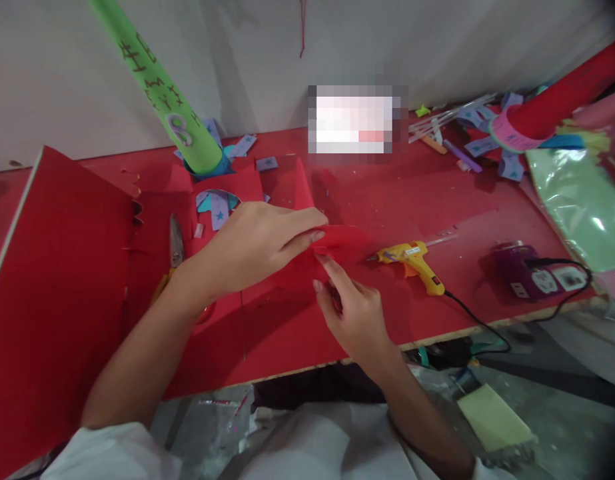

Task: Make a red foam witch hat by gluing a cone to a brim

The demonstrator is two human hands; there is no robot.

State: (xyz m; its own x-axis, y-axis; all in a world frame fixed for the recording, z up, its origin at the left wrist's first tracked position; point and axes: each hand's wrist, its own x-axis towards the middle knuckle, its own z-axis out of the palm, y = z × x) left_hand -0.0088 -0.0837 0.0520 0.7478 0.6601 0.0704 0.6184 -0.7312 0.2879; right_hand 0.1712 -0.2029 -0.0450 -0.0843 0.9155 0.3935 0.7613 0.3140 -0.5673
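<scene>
My left hand [267,237] is closed over the upper left part of a folded piece of red paper [342,239], thumb and fingers pinching it. Just below and to the right, my right hand [352,303] touches the lower side of the same paper with its index fingertip; its thumb is held a little apart. The red paper blends with the red tabletop [387,193], so its outline is hard to tell. Right of my hands lies a yellow glue gun [412,257]. Scissors [176,243] lie left of my left hand, partly hidden by my forearm.
A large red board [57,287] stands at the left. Behind are a green cone [162,100] and a red tube [567,93] among paper strips. A purple power adapter [524,270] with a black cord and a green plastic packet [582,207] are at the right.
</scene>
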